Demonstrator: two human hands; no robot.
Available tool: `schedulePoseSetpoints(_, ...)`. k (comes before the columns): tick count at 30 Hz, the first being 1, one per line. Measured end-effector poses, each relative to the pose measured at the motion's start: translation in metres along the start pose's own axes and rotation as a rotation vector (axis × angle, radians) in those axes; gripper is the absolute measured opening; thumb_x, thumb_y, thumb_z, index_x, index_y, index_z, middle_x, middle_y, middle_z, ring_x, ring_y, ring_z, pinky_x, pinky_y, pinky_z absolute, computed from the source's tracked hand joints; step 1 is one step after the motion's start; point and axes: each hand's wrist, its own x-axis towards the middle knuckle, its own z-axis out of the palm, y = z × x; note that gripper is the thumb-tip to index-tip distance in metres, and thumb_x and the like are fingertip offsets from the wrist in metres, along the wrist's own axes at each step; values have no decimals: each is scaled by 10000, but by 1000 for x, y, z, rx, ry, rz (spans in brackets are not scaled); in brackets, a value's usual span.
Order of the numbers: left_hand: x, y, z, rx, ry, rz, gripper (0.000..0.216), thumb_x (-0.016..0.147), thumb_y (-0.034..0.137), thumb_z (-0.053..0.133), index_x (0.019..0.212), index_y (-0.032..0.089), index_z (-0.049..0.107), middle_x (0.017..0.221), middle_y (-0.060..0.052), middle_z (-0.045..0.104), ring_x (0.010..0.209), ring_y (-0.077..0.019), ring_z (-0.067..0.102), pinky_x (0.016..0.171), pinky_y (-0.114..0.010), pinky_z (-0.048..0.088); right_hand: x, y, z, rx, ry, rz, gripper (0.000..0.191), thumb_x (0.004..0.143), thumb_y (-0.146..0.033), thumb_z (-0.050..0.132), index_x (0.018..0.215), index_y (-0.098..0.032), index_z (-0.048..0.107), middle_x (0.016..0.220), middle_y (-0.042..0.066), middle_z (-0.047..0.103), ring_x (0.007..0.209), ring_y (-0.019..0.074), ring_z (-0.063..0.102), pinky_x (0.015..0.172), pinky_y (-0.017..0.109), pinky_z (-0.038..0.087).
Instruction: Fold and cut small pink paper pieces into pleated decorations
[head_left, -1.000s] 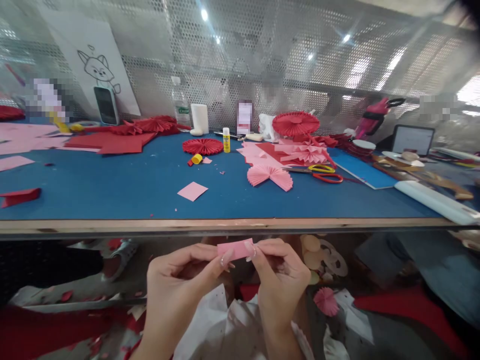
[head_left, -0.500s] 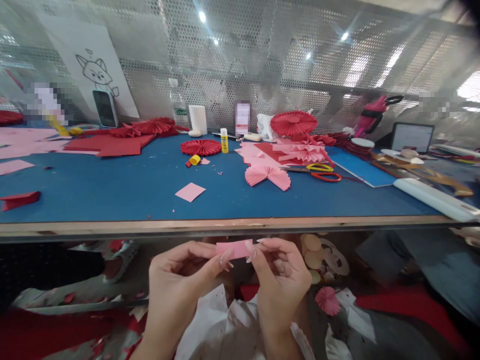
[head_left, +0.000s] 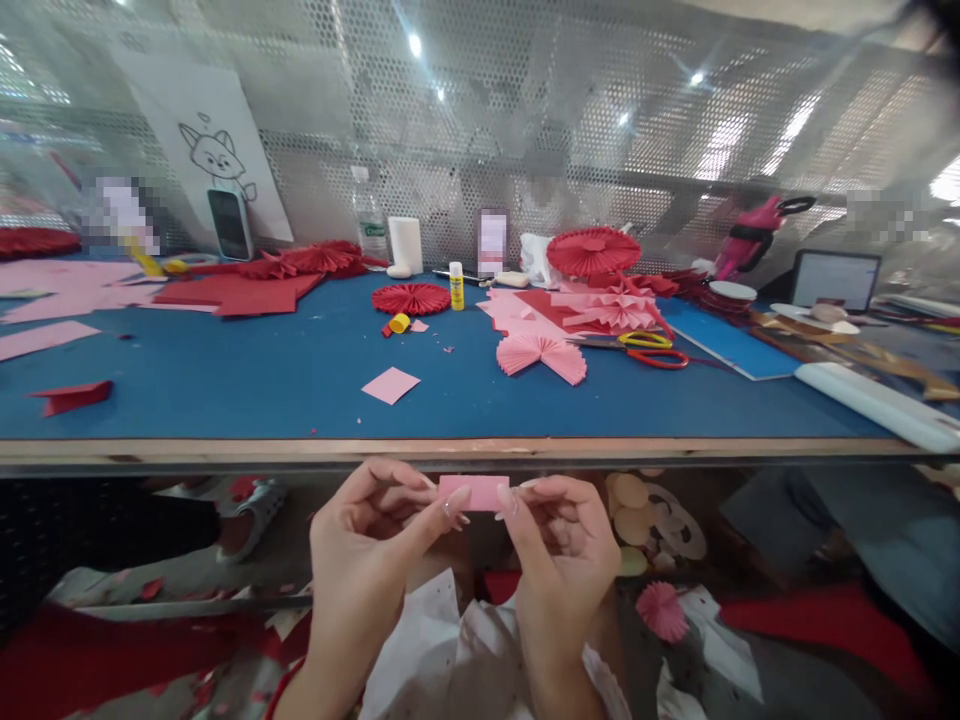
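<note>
A small pink paper strip (head_left: 482,492) is held level over my lap, just below the table's front edge. My left hand (head_left: 382,545) pinches its left end between thumb and fingers. At the right end, the thumb and fingertips of my right hand (head_left: 561,545) close on the same strip. On the table beyond lie a square of pink paper (head_left: 391,385) and a pink pleated paper fan (head_left: 541,358). A yellow glue stick (head_left: 457,287) stands upright beside a red pleated rosette (head_left: 411,298), with its yellow cap (head_left: 400,323) lying in front.
Scissors (head_left: 649,350) with red and yellow handles lie right of the pink fan. Red paper sheets (head_left: 240,293) are spread at the left. A white bar-shaped object (head_left: 874,400) rests by the right front edge. The table's wooden edge (head_left: 480,449) runs above my hands.
The view has shifted slightly, so the table items sit a little further right. The pink strip is now more level, its face turned toward me, and both hands still grip it.
</note>
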Motion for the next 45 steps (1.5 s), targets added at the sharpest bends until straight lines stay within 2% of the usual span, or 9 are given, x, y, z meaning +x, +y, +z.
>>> schedulePoseSetpoints(7, 0, 3, 0, 91, 15, 36, 319, 558, 213, 951, 715, 164, 678, 615, -8, 740, 529, -116, 692, 515, -107, 548, -1, 2, 0, 1, -43, 14, 87, 837, -169, 740, 904, -172, 684, 798, 18, 694, 699, 122, 687, 635, 195, 583)
schedulePoseSetpoints(14, -1, -3, -2, 127, -59, 92, 231, 572, 121, 922, 683, 194, 733, 658, 15, 753, 595, -113, 718, 590, -99, 576, 3, -5, 3, 12, -123, -7, 37, 882, -180, 702, 909, -186, 726, 774, 5, 731, 646, 113, 701, 578, 177, 575)
schedulePoseSetpoints(23, -10, -6, -3, 68, -133, 60, 224, 604, 109, 912, 760, 208, 785, 729, -11, 796, 641, -135, 748, 638, -121, 602, 2, -6, -2, -66, -262, -163, 222, 895, -110, 699, 998, -302, 742, 854, -47, 762, 746, 103, 681, 688, 203, 551)
schedulePoseSetpoints(29, -18, -6, 9, -177, -100, -11, 238, 592, 168, 949, 774, 209, 801, 686, -17, 791, 590, -121, 739, 614, -110, 593, 0, -14, -11, -136, -312, -234, 281, 890, -77, 686, 1062, -291, 749, 927, -6, 780, 780, 150, 697, 666, 261, 561)
schedulePoseSetpoints(34, -28, -3, 27, -296, -49, -155, 314, 503, 205, 993, 749, 188, 800, 627, -25, 773, 529, -128, 717, 566, -136, 596, -4, -12, -16, -101, -215, -359, 325, 864, -43, 684, 1081, -280, 733, 929, 1, 778, 735, 144, 660, 607, 259, 537)
schedulePoseSetpoints(37, -31, -3, 32, -308, -45, -214, 384, 499, 227, 996, 840, 199, 822, 606, -22, 762, 526, -128, 712, 574, -152, 601, -3, -9, -18, -97, -229, -346, 333, 872, -28, 662, 1086, -276, 719, 932, 0, 768, 737, 135, 660, 629, 257, 547)
schedulePoseSetpoints(41, -31, -10, 33, -269, 28, -91, 496, 547, 238, 979, 1014, 228, 814, 585, 7, 750, 515, -107, 697, 599, -146, 603, -7, -1, -20, -126, -207, -278, 365, 888, -53, 656, 1173, -281, 667, 998, 6, 746, 822, 135, 705, 707, 249, 581)
schedulePoseSetpoints(43, -30, -12, 32, -208, 56, 4, 459, 586, 231, 961, 1017, 226, 805, 629, 9, 769, 551, -112, 717, 648, -154, 617, -10, 1, -18, -95, -180, -262, 393, 900, -45, 633, 1215, -279, 626, 1045, 21, 726, 875, 140, 710, 733, 251, 588)
schedulePoseSetpoints(45, -30, -10, 32, -158, 82, 69, 375, 594, 215, 953, 932, 219, 789, 640, 15, 773, 561, -118, 727, 653, -153, 620, -13, -2, -12, -8, -186, -251, 352, 917, -30, 588, 1175, -269, 609, 967, 14, 698, 801, 125, 689, 684, 240, 573)
